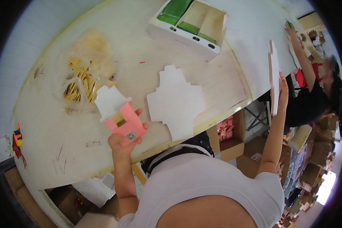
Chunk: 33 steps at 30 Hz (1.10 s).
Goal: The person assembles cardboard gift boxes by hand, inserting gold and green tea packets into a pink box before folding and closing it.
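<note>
My left hand [122,143] is closed around a partly folded pink cardboard box [135,124] above the table. Its white inner flap [111,102] stands out at the far end, and a small gold packet [119,120] shows against the pink. Out to the right, my right hand [282,91] grips a stack of flat white card blanks [274,78], seen almost edge-on. Between my hands, an unfolded white card blank [175,99] lies flat on the table.
A clear plastic bag of gold packets [81,81] lies left on the table [125,79]. A white box with green contents [186,40] stands at the back. Below the table's right edge is a carton of pink packets [231,150]. Another person [307,102] works at far right.
</note>
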Motion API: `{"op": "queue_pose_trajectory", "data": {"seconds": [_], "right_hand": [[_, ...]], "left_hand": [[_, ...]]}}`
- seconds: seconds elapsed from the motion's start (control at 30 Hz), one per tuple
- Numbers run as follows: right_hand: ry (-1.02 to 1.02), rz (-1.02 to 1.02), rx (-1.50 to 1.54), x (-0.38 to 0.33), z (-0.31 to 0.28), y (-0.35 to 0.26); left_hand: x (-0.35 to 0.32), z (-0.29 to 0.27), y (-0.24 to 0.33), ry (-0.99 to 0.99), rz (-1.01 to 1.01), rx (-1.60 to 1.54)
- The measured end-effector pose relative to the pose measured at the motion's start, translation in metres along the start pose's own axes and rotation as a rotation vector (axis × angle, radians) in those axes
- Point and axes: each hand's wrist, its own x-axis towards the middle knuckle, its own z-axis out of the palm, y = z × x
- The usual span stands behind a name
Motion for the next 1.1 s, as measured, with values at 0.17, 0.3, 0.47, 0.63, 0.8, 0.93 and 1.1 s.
{"op": "queue_pose_trajectory", "data": {"seconds": [0.17, 0.3, 0.47, 0.63, 0.8, 0.93, 1.1], "right_hand": [[0.498, 0.082, 0.100, 0.114, -0.136, 0.070], [0.479, 0.028, 0.408, 0.190, -0.147, 0.090], [0.615, 0.066, 0.193, 0.244, -0.124, 0.090], [0.738, -0.047, -0.136, 0.233, -0.149, 0.045], [0.469, -0.107, -0.211, 0.124, -0.035, 0.011], [-0.089, -0.206, -0.244, -0.030, 0.100, -0.002], [-0.520, -0.732, -0.242, -0.141, 0.211, 0.009]], "left_hand": [[-0.001, 0.002, -0.001, 0.009, 0.074, -0.020], [-0.007, -0.003, -0.001, 0.022, 0.084, -0.035], [-0.024, -0.018, 0.002, -0.016, 0.066, -0.158], [-0.026, -0.013, -0.015, 0.104, 0.065, -0.153], [-0.021, 0.017, -0.013, 0.097, 0.135, -0.086], [-0.016, 0.013, -0.007, 0.104, 0.016, 0.141], [0.022, 0.059, -0.011, -0.260, -0.057, 0.257]]}}
